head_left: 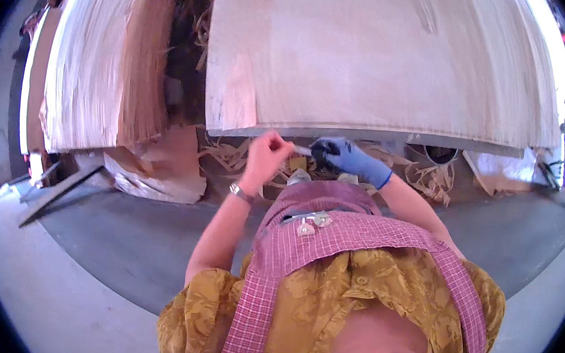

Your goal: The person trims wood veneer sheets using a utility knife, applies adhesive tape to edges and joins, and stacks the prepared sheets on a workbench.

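Observation:
My left hand [270, 155] is bare, with a watch on the wrist, and its fingers are closed in a pinch. My right hand [348, 160] wears a blue glove with dark fingers, which are curled closed. A small pale strip [302, 150] spans the gap between them, blurred; its kind cannot be made out. Both hands are in front of my apron, just short of the near edge of a large stack of thin wood veneer sheets [366, 61]. A small yellow thing [299, 164] shows just below the strip.
A second veneer stack [98, 71] stands at the left, with a dark gap between the stacks. Torn veneer scraps [431, 180] litter the floor under the front edge. A loose sheet [158, 170] hangs low at the left, near a dark bar [62, 194].

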Action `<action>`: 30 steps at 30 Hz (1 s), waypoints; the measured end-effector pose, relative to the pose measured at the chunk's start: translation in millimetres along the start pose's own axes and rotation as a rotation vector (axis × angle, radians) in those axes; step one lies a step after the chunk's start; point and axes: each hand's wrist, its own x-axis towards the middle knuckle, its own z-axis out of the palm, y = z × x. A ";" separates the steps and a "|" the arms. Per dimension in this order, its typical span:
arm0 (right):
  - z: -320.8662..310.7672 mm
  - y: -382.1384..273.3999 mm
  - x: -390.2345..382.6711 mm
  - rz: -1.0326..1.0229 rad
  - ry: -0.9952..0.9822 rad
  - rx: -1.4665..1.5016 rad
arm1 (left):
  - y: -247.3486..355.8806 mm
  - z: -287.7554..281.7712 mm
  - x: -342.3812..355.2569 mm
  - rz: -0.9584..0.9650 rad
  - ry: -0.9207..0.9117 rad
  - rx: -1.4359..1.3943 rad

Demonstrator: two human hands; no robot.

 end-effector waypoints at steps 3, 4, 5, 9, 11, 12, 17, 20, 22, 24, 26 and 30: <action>-4.7 -4.9 41.4 0.145 0.034 -0.149 | -25.7 -52.8 32.7 -0.029 0.140 0.147; -6.3 -3.5 58.3 0.074 0.066 -0.227 | -37.2 -71.9 43.3 -0.049 0.172 0.240; -7.7 -4.4 73.8 0.082 0.047 -0.235 | -43.7 -87.4 52.7 -0.079 0.225 0.282; -3.1 -21.1 127.5 0.313 -0.019 -0.147 | -67.4 -139.0 73.2 -0.229 0.317 0.528; -1.9 -19.6 146.9 0.380 -0.018 -0.059 | -73.5 -149.0 81.8 -0.260 0.323 0.587; 0.1 -19.9 152.5 0.375 -0.042 -0.060 | -77.4 -152.1 83.2 -0.278 0.312 0.652; 4.9 -14.3 161.9 0.440 -0.052 -0.108 | -81.9 -146.5 86.2 -0.400 0.262 0.678; 4.9 -17.8 163.4 0.440 -0.060 -0.115 | -79.8 -144.7 85.3 -0.397 0.347 0.855; 2.6 -9.0 164.0 0.444 -0.065 -0.096 | -73.8 -146.6 84.3 -0.447 0.356 0.799; 0.9 -5.1 166.3 0.441 -0.078 -0.079 | -75.3 -141.0 79.1 -0.503 0.374 0.744; 2.8 -4.9 166.4 0.438 -0.055 -0.106 | -89.9 -119.8 69.4 -0.180 0.678 0.657; 0.3 -2.7 165.0 0.473 -0.079 -0.103 | -56.5 -34.0 38.2 0.366 0.524 0.698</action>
